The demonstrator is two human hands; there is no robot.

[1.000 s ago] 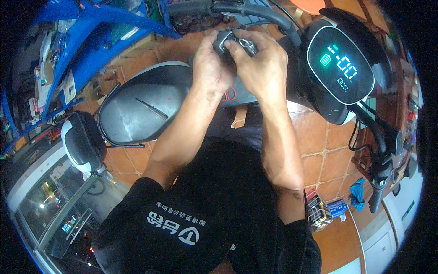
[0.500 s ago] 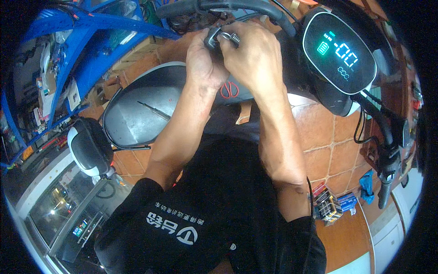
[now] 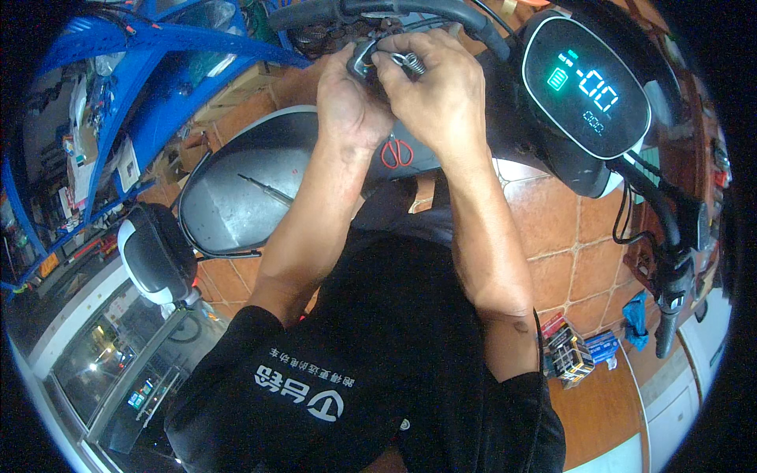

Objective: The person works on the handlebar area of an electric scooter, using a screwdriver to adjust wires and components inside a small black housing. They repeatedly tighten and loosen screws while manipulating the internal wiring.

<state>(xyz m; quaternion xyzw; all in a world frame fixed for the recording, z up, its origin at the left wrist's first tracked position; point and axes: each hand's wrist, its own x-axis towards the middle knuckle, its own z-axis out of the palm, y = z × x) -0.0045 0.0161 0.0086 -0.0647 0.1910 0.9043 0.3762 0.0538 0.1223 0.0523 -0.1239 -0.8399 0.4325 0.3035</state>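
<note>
My left hand [image 3: 347, 106], at the top centre, has its fingers closed on a dark, angular part [image 3: 361, 61]. My right hand [image 3: 438, 98] is closed beside it, thumb at that part and fingers curled round a small silver coiled spring [image 3: 411, 63]. Where the fingers meet the part is largely hidden. Just below both hands, a tool with red loop handles [image 3: 397, 154] lies on a dark surface of the scooter. To their left is the black scooter seat [image 3: 233, 209], with a thin dark rod-like tool [image 3: 264, 189] lying on it.
A black handlebar [image 3: 410, 12] curves above my hands, with a lit display [image 3: 583, 87] at upper right and a grip [image 3: 666, 323] lower right. Blue shelving [image 3: 122, 71] holds items at left. Small boxes [image 3: 576, 355] sit at lower right, beside a blue bag [image 3: 635, 323].
Both hands have moved slightly up and left. My right hand's fingers have curled further over the spring and dark part. More of the red-handled tool now shows below them.
</note>
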